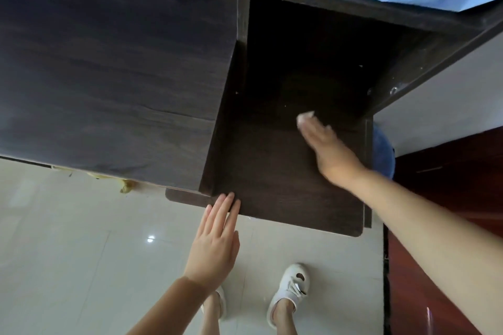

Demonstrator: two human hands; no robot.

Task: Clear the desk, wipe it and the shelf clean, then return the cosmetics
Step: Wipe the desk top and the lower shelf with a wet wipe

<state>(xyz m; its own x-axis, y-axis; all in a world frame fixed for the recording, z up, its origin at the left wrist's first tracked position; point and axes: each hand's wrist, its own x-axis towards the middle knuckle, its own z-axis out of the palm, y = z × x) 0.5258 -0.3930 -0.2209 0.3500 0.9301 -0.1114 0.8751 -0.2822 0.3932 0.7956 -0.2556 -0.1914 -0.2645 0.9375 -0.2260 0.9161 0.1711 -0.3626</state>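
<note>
Risk first: the small white wipe, bunched under the right hand's fingers, could slip free or miss the dim far corners of the dark wood shelf board, leaving the pale specks there. Nearest, the left hand lies flat and empty, fingers straight and close together, tips touching the shelf's near left corner, probably steadying it. Farther and to the right, the right hand reaches in with arm extended, palm down, pressing the wipe. The dark worktop at left shows no cosmetics.
</note>
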